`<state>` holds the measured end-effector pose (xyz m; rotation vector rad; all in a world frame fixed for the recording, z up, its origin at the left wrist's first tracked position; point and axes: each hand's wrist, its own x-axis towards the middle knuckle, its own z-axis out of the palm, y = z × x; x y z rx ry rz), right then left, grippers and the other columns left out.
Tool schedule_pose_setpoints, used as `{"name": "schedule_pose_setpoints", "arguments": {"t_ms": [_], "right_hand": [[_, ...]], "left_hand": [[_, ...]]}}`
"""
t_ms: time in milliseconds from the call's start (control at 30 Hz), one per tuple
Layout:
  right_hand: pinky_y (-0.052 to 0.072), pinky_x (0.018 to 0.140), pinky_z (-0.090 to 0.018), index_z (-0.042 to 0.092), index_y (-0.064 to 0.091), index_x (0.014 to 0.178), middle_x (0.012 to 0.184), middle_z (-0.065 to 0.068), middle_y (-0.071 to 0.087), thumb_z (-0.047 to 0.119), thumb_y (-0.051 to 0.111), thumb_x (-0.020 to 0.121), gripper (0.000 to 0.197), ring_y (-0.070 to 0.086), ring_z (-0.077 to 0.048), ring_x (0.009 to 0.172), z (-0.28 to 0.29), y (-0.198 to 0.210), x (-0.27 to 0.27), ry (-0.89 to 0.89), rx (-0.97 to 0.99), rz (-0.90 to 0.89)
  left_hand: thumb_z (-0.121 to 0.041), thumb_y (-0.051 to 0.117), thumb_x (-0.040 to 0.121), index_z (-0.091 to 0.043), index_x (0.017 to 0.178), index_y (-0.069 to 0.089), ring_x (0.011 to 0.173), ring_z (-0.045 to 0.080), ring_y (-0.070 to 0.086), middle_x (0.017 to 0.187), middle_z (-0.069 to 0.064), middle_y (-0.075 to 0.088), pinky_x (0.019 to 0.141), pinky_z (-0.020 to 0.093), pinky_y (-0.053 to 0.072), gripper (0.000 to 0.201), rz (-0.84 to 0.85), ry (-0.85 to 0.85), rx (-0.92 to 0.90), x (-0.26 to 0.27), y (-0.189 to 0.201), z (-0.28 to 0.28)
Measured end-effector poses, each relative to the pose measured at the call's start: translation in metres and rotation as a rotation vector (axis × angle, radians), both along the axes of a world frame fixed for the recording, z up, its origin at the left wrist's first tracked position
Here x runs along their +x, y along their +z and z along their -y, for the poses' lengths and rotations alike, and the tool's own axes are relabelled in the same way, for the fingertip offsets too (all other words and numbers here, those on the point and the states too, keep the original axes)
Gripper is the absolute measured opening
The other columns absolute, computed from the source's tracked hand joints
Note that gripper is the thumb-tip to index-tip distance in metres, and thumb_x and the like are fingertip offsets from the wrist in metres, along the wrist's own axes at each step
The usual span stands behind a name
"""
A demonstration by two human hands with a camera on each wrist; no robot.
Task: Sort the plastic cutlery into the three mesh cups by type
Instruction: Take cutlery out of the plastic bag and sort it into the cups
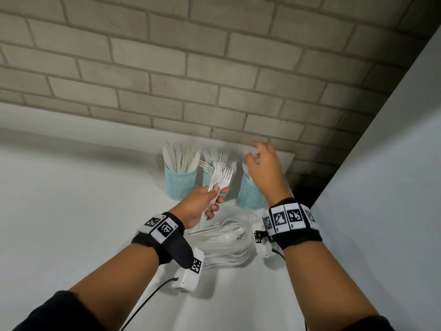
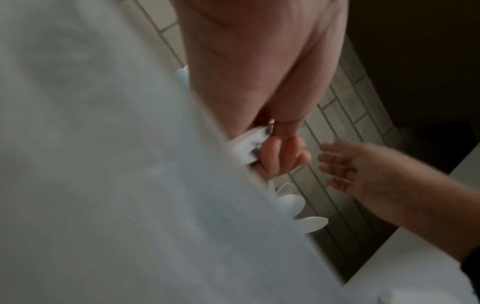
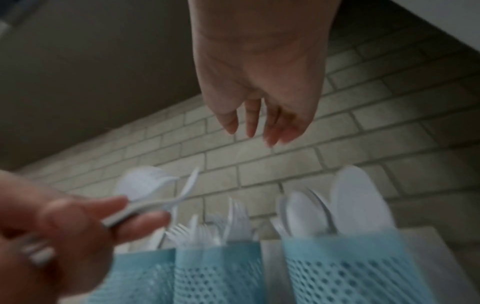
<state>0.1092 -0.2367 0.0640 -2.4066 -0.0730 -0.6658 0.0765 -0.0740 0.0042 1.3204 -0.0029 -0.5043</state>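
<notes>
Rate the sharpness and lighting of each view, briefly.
Head view: sharp and evenly lit, left hand holding forks; wall corner at right falls into shadow. Left wrist view: dim, a blurred white mass fills the left half. Right wrist view: motion-blurred, mesh cups smeared, right hand softer.

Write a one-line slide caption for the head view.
Left hand holds forks before the middle cup; open right hand hovers above the right cup.
</notes>
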Motion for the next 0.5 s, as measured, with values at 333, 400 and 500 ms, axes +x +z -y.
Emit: {"name": "schedule_pose_setpoints", "arguments": {"t_ms": [333, 400, 500], "right_hand": [[0.042, 0.05, -0.015, 0.009, 0.051, 0.121, 0.089, -0.004, 0.062, 0.04, 0.054, 0.092, 0.042, 0.057, -0.007, 0.064, -0.047, -0.003, -0.017, 0.281, 0.207, -0.51], [0.041, 0.041, -0.009, 0.007, 0.049, 0.125, 0.091, -0.008, 0.059, 0.022, 0.061, 0.09, 0.039, 0.053, -0.006, 0.059, -0.051, -0.008, -0.016, 0.289, 0.26, -0.511], [0.046, 0.043, -0.009, 0.003, 0.051, 0.125, 0.098, -0.017, 0.06, 0.004, 0.059, 0.089, 0.037, 0.055, -0.011, 0.06, -0.05, -0.011, -0.012, 0.287, 0.341, -0.497]], "left_hand": [[-0.028, 0.037, 0.101, -0.016, 0.098, 0.055, 0.051, 0.007, 0.024, 0.065, -0.003, 0.031, 0.043, 0.016, 0.019, 0.022, 0.2, -0.008, 0.226, -0.01, 0.007, -0.002], [-0.027, 0.037, 0.101, -0.015, 0.093, 0.052, 0.051, 0.007, 0.023, 0.065, -0.003, 0.03, 0.043, 0.017, 0.019, 0.02, 0.225, -0.011, 0.255, -0.01, 0.006, -0.004], [-0.035, 0.041, 0.099, -0.012, 0.103, 0.054, 0.051, 0.007, 0.025, 0.069, -0.003, 0.032, 0.045, 0.018, 0.02, 0.027, 0.195, -0.003, 0.216, -0.01, 0.004, -0.01]]}}
